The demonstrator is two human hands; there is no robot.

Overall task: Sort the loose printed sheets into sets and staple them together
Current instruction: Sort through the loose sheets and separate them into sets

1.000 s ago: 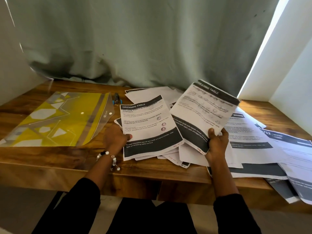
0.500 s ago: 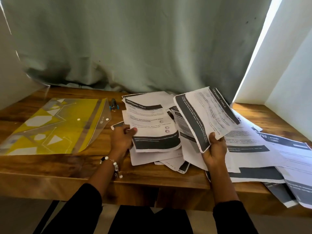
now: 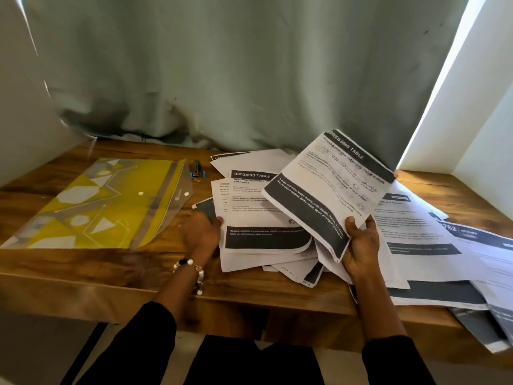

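A person's right hand [image 3: 361, 245], at about 4 o'clock, pinches a lifted, tilted sheet [image 3: 327, 195] headed "DRESSING TABLE" by its lower corner. The left hand [image 3: 200, 234], at 7 o'clock, lies blurred on the wooden table [image 3: 83, 273], fingers touching the left edge of a loose pile [image 3: 261, 218]; its grip is unclear. A stapler [image 3: 197, 169] sits at 11 o'clock beside a yellow folder [image 3: 105, 207].

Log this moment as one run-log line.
phase: sorting | right hand: holds Dressing Table sheet raised | left hand: on desk pile | stapler: untouched
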